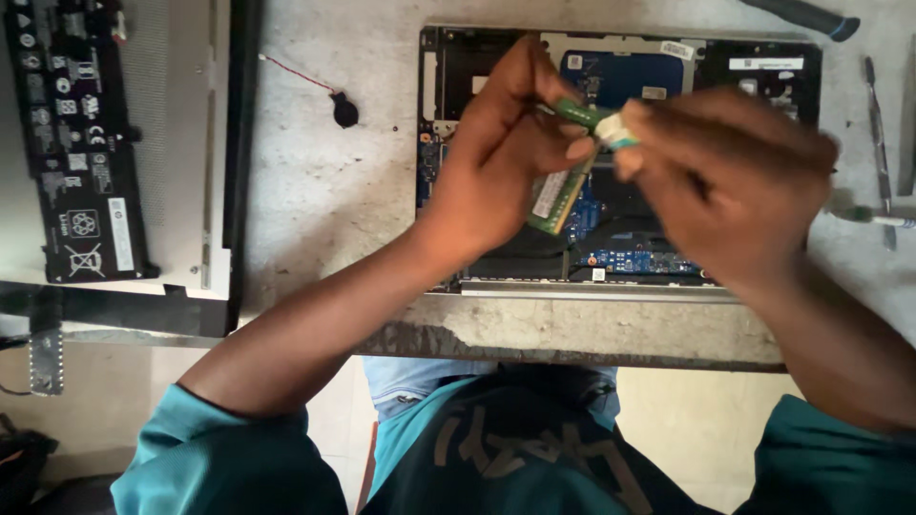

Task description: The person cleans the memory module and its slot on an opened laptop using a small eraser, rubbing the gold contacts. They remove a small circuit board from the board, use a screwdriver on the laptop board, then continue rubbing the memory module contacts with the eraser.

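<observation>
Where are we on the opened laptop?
Done: the laptop lies open with its board bare, and a black battery pack sits apart at left. In hand: the left hand holds a green memory module while the right hand presses a small white eraser to its edge. Left: the module isn't seated.

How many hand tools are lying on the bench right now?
3 that I can make out, all at the right: a dark-handled tool at the top edge, a thin metal pick beside the open laptop, and a light-handled tool below. The hands may hide more.
</observation>
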The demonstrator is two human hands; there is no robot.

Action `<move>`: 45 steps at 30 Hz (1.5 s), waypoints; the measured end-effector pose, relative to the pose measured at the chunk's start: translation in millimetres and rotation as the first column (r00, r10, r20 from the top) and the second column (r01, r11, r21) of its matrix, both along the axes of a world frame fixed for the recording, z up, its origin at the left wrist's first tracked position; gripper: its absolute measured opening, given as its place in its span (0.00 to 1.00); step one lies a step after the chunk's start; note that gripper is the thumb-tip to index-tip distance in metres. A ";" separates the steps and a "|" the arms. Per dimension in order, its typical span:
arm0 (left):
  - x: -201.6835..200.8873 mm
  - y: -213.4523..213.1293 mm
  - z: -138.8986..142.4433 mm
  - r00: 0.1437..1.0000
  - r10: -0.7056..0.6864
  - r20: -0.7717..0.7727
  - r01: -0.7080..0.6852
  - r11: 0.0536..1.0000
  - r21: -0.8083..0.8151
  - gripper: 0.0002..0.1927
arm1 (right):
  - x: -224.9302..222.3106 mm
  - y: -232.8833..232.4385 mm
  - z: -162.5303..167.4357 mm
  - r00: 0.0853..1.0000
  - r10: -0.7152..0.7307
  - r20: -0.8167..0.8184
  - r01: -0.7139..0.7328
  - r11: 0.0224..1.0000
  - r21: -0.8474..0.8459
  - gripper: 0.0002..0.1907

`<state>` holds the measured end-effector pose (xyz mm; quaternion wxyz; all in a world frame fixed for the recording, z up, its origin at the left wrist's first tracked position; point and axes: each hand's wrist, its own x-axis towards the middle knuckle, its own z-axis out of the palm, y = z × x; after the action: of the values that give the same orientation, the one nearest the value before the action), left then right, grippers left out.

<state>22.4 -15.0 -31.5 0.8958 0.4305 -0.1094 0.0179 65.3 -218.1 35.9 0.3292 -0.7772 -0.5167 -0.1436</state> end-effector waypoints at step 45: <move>7.9 23.0 20.9 0.996 0.026 -0.089 -0.011 0.985 0.172 0.24 | 4.2 -14.7 -0.2 0.894 0.053 -0.444 0.017 0.988 0.154 0.15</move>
<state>30.3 8.0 -10.6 0.8591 0.5075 -0.0657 -0.0029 69.5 -232.8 35.7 0.4992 -0.7568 -0.4219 0.0026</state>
